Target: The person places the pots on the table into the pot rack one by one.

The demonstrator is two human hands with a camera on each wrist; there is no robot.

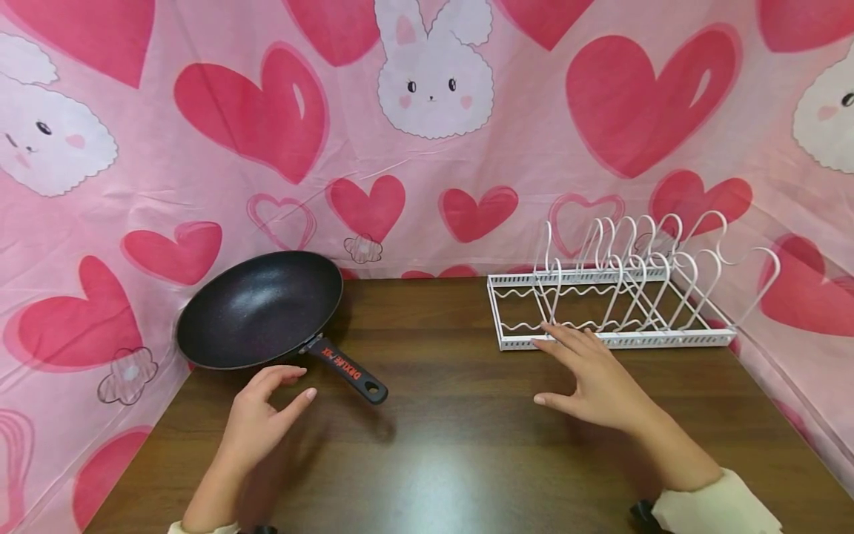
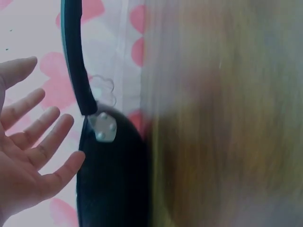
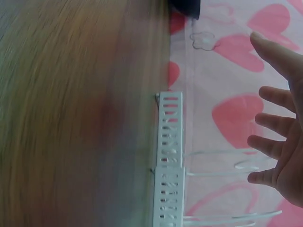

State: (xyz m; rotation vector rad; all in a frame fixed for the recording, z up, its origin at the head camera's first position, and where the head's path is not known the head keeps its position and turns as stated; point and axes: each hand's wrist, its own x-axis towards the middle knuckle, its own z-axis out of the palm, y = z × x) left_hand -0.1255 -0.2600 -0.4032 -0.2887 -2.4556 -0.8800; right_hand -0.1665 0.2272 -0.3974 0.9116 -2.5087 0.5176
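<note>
A black frying pan [image 1: 260, 311] stands at the left of the table, its handle [image 1: 350, 371] pointing toward the front right. In front of the pan, my left hand [image 1: 256, 423] hovers with fingers spread and holds nothing; the left wrist view shows the hand [image 2: 38, 156] beside the pan [image 2: 113, 179], whether touching cannot be told. On the right stands a white wire rack [image 1: 614, 341] with upright loops. My right hand [image 1: 594, 378] is in the air before the rack's front edge, fingers extended and holding nothing. The right wrist view shows that hand [image 3: 284, 127] apart from the rack [image 3: 169, 189].
The brown wooden table [image 1: 434, 415] runs between pan and rack. A pink cloth [image 1: 427, 170] with hearts and rabbits hangs behind and along both sides, close to the pan and the rack.
</note>
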